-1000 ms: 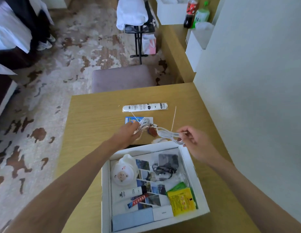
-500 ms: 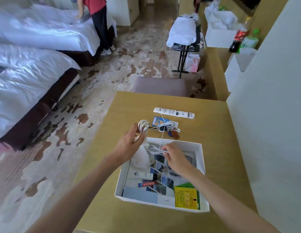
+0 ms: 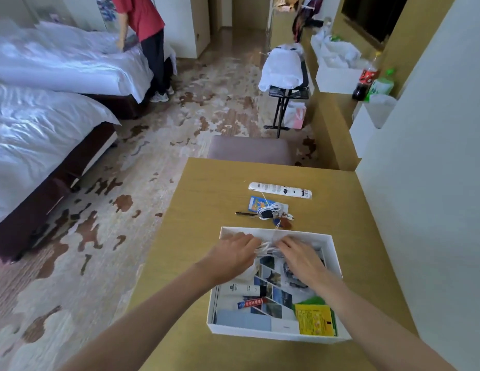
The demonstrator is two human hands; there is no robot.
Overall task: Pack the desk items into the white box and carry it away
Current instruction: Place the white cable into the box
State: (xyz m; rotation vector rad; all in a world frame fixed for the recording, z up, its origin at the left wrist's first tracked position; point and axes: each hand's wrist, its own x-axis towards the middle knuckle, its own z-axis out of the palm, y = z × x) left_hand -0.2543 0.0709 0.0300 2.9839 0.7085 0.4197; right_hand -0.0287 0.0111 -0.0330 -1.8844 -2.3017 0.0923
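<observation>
The white box [image 3: 276,333] sits on the wooden desk [image 3: 206,199], holding photo cards, a tube, a yellow packet [image 3: 315,319] and other small items. Both hands are inside its far end. My left hand [image 3: 232,255] and my right hand [image 3: 300,254] pinch a bundle of white cable [image 3: 265,247] between them, low over the contents. Beyond the box lie a white remote [image 3: 280,190], a blue card [image 3: 259,204], a second white cable coil with keys [image 3: 272,212] and a dark pen [image 3: 245,213].
A grey stool [image 3: 249,149] stands at the desk's far edge. A white wall [image 3: 426,183] runs along the right. Two beds [image 3: 46,124] are at the left, with a person in a red top [image 3: 145,36] beside the far one. A luggage stand [image 3: 284,76] sits farther back.
Both hands have come down from above the desk into the box's far end with the white cable. The view has lifted and shifted, showing more of the room.
</observation>
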